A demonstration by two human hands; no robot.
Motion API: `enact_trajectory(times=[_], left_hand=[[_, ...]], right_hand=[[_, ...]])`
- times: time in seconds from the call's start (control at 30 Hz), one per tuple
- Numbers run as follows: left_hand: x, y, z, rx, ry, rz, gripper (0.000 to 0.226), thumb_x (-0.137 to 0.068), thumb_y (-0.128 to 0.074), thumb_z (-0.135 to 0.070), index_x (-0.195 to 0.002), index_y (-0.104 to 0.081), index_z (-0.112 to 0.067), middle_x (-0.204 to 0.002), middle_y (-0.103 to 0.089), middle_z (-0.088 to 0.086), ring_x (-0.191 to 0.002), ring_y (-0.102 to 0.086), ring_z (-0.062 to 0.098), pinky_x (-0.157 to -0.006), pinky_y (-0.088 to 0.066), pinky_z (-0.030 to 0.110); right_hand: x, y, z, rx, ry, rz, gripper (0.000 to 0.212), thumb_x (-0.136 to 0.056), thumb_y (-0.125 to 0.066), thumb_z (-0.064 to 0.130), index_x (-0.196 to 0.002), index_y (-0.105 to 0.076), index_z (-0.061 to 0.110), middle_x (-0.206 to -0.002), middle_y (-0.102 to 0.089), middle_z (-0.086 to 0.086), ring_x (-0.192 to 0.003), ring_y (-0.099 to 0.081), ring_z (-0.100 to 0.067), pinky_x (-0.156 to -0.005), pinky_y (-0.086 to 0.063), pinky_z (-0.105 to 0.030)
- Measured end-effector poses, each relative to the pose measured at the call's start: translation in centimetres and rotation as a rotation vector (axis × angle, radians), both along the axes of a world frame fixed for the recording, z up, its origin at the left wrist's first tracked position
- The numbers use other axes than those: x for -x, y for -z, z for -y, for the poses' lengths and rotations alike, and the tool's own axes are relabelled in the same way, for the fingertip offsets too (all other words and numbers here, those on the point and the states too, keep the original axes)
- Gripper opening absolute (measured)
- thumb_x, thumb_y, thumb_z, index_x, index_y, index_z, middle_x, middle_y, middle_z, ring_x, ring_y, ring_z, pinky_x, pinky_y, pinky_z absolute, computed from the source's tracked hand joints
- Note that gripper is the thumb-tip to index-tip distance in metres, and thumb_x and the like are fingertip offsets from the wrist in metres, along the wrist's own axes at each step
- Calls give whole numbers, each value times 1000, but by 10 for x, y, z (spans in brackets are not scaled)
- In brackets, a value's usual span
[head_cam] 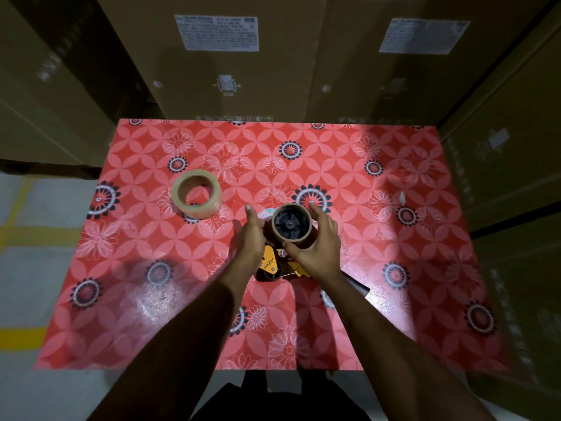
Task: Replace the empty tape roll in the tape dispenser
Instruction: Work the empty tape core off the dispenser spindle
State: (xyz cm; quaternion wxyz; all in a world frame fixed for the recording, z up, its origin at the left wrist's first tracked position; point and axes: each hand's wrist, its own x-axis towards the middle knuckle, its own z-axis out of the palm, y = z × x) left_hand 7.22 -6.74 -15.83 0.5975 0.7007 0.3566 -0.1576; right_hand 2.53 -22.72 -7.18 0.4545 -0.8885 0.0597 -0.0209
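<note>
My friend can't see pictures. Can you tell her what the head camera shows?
Two bare hands, the left hand and right hand, grip an empty cardboard tape core still sitting on a yellow and black tape dispenser. A full roll of clear tape lies to the left on a red flowered tablecloth, with cardboard boxes behind.

Warehouse or stockroom, stacked cardboard cartons (230, 71) (shipping labels (217, 33)), yellow floor markings (21, 337)

Red floral table (394, 238), stacked cartons (230, 71) (labelled), grey floor (45, 208)
</note>
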Motion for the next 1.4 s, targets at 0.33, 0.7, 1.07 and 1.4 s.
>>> enact_trajectory(times=[0.33, 0.7, 1.07, 1.4], left_hand=[[4, -71, 12, 161, 8, 56, 109, -84, -6, -87, -119, -67, -3, -94, -77, 12, -93, -71, 25, -91, -48, 40], [-6, -32, 8, -33, 95, -20, 116, -53, 2, -107, -101, -74, -33, -153, -48, 15, -136, -49, 35, -114, -29, 61], [10, -107, 17, -65, 174, 126, 82, -98, -1, -69, -121, -72, -33, -131, -68, 7, -122, -58, 26, -111, -35, 47], [15, -137, 37, -447, 406, 156, 86, -106, -7, -55, -78, -67, 0, -66, -59, 5, -52, -48, 9, -49, -30, 24]], right_hand=[[-5, 8, 2, -6, 32, -49, 96, -55, -78, 75, -128, -51, 18, -121, -54, 0, -116, -49, -19, -90, -46, -32], [-5, 8, 3, 26, -48, -39, 100, -63, -72, 75, -141, -48, 17, -131, -52, -5, -126, -44, -20, -98, -41, -30], [-4, 6, 8, -12, -68, -10, 89, -68, -69, 66, -142, -48, 21, -131, -57, 1, -121, -45, -21, -94, -39, -27], [6, 7, 1, 16, 34, -16, 85, -67, -79, 59, -132, -45, 17, -126, -49, 1, -119, -47, -20, -91, -50, -39]])
